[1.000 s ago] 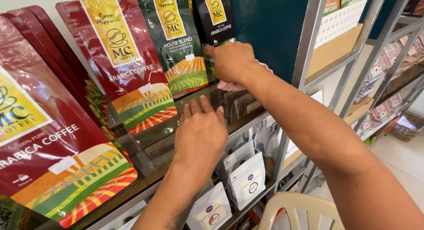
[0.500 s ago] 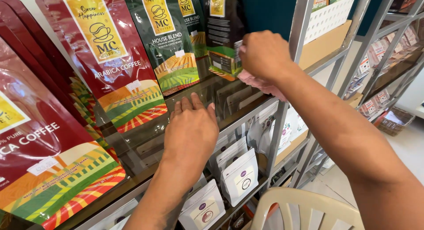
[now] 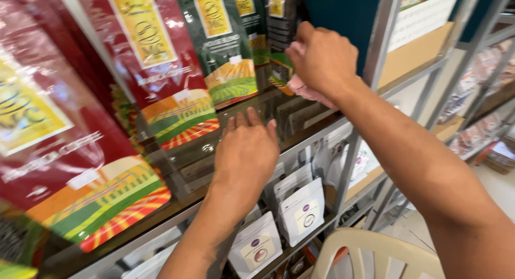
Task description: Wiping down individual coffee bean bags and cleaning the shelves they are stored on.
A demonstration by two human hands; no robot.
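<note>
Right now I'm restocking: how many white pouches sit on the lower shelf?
3 white pouches show: left one, middle one, a third behind. More may be hidden.

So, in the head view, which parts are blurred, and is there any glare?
In the head view, the red coffee bags at left are smeared by motion blur; the right hand and left hand are softly blurred; the glass shelf reflects the bags; the white pouches below look sharper.
</note>
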